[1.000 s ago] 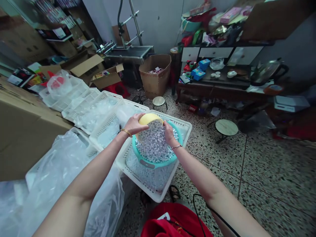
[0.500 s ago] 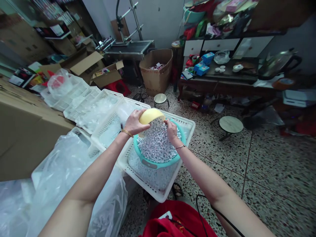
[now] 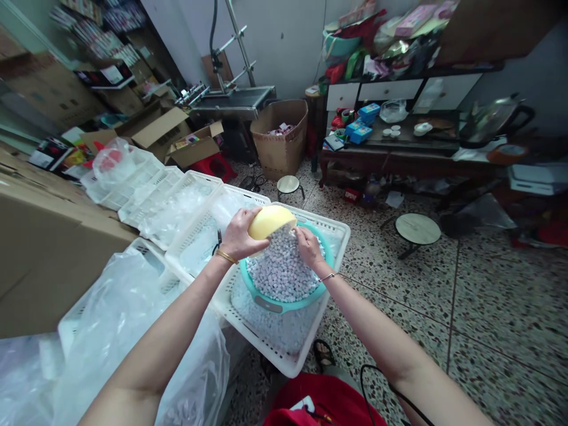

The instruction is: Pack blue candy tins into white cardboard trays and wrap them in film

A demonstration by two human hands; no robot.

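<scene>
My left hand point(image 3: 243, 234) grips a yellow bowl point(image 3: 271, 220), tipped on its side with its mouth toward the right and down. Below it sits a turquoise basin point(image 3: 257, 299) heaped with small pale, bead-like pieces point(image 3: 284, 272). Fingers of my right hand point(image 3: 309, 247) are curled together at the bowl's lower right rim, just above the heap. What they pinch, if anything, is too small to make out. The basin rests in a white plastic crate point(image 3: 290, 368), over more small pale pieces point(image 3: 279, 328).
More white crates point(image 3: 177, 204) line up toward the back left, some holding clear plastic. Plastic sheeting point(image 3: 128, 319) and a large cardboard box point(image 3: 53, 248) stand at left. Round stools point(image 3: 417, 229) are on the speckled floor. A dark table point(image 3: 408, 145) carries a kettle point(image 3: 492, 121).
The bowl tilts a little further, its mouth turned more toward the heap. My right hand stays by the rim. The whole view has shifted slightly.
</scene>
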